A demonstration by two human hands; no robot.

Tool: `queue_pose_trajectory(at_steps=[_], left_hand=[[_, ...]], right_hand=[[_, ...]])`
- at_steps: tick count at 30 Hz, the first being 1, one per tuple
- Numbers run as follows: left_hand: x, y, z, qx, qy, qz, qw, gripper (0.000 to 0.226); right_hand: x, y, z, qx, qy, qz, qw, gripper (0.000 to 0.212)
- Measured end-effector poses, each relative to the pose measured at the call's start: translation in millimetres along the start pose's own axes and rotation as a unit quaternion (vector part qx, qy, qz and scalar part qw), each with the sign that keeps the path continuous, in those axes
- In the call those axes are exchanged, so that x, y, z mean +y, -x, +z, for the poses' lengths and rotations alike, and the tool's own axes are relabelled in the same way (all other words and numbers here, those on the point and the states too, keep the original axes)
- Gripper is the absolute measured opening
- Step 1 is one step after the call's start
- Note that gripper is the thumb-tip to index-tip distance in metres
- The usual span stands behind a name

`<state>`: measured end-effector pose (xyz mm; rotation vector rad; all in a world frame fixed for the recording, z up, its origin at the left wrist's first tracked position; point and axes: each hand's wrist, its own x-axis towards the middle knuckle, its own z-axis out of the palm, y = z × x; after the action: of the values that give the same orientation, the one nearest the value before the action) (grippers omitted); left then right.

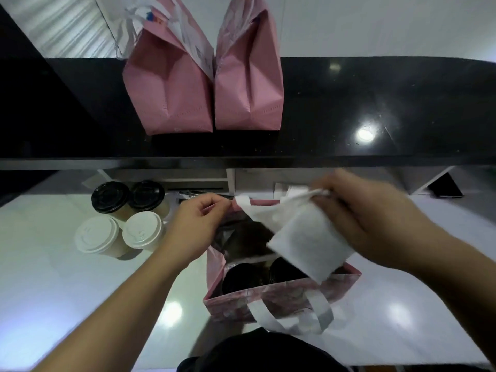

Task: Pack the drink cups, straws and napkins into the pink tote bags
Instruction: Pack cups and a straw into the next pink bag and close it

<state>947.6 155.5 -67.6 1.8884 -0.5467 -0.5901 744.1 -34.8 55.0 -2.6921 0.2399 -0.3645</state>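
1. Pink non-woven fabric forms the open tote bag (281, 299) on the white counter (53, 291) directly below the camera; it stands upright with its mouth facing up, so loading from above is easy.
2. Two black-lidded drink cups (243, 277) already sit side by side in the bag's near half, low against the wall, which keeps them upright.
3. Gripping the far rim of the bag, the left hand (197, 226) has its fingers curled and pinching the fabric edge, apparently to hold the mouth open and steady.
4. Over the bag's right side, the right hand (367, 224) holds a stack of white napkins (308, 245), thumb and fingers closed on it. A thin white item also runs through this grip; whether it is a straw or the far handle I cannot tell.
5. By my reading, the napkins are about to go in beside or on top of the cups, tilted down toward the opening.
6. Four more cups wait in a cluster left of the bag: two with black lids (127, 196) behind, two with white lids (119, 233) in front, within reach of the left hand for a later bag.
7. Two closed pink tote bags (204, 84) stand touching on the raised black counter (375, 103) beyond, seemingly finished and set out of the way.
8. Hanging loose over the near wall is the bag's white handle (295, 315).
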Motion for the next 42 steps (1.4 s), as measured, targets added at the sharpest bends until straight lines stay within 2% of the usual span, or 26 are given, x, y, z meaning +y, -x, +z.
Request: queue_pose_trajectory(at_steps=[3, 6, 9, 12, 14, 15, 17, 19, 20, 26, 29, 33, 37, 39, 42], left_hand=[[-1.1, -3.6, 0.5, 0.011, 0.000, -0.008, 1.000, 0.020], [-0.1, -3.7, 2.3, 0.017, -0.005, -0.012, 1.000, 0.019], [-0.5, -2.4, 2.5, 0.018, 0.012, -0.015, 1.000, 0.018], [-0.2, -1.3, 2.4, 0.017, 0.016, -0.012, 1.000, 0.018], [-0.1, -0.5, 3.3, 0.013, 0.022, -0.014, 1.000, 0.019], [0.2, 0.5, 3.9, 0.010, 0.024, -0.014, 1.000, 0.020], [0.6, 2.3, 4.2, 0.008, 0.014, -0.007, 1.000, 0.021], [0.4, 3.2, 3.6, 0.005, 0.008, -0.003, 1.000, 0.020], [0.4, 3.8, 3.0, 0.002, 0.006, -0.001, 1.000, 0.020], [1.0, 7.3, -0.6, -0.006, -0.013, 0.010, 1.000, 0.022], [2.8, 8.2, -1.2, -0.012, -0.012, 0.010, 1.000, 0.024], [5.1, 8.1, -0.6, -0.013, -0.014, 0.009, 1.000, 0.023], [6.1, 9.2, -3.4, -0.015, -0.025, 0.017, 0.999, 0.019], [8.9, 13.4, -4.5, -0.022, -0.009, 0.017, 1.000, 0.019], [10.6, 24.5, -7.3, -0.008, -0.003, 0.016, 1.000, 0.014]], right_hand=[[-4.1, -14.3, 28.8, -0.152, 0.106, -0.041, 0.982, 0.016], [5.3, -27.5, 61.0, -0.207, 0.204, -0.101, 0.952, 0.024], [12.4, -38.7, 81.6, -0.190, 0.242, -0.125, 0.943, 0.026], [10.7, -38.8, 89.7, -0.108, 0.263, -0.133, 0.950, 0.029], [5.5, -34.7, 92.6, -0.068, 0.231, -0.162, 0.957, 0.033], [2.3, -31.3, 96.6, -0.089, 0.211, -0.183, 0.956, 0.034], [-3.3, -23.7, 111.4, -0.207, 0.184, -0.200, 0.940, 0.034], [-4.6, -14.9, 126.6, -0.339, 0.159, -0.153, 0.914, 0.030], [-2.7, -11.3, 130.7, -0.380, 0.131, -0.120, 0.908, 0.025], [1.0, -4.8, 129.3, -0.488, 0.024, -0.015, 0.872, 0.033], [-4.4, -10.4, 115.0, -0.465, 0.001, 0.021, 0.885, 0.036], [-6.3, -3.3, 78.2, -0.357, -0.021, 0.057, 0.932, 0.034], [5.0, 31.8, 33.6, -0.242, -0.091, 0.097, 0.961, 0.032], [20.2, 56.3, 26.0, -0.184, -0.084, 0.125, 0.971, 0.039], [41.2, 91.2, 34.2, -0.170, -0.063, 0.167, 0.969, 0.056]])
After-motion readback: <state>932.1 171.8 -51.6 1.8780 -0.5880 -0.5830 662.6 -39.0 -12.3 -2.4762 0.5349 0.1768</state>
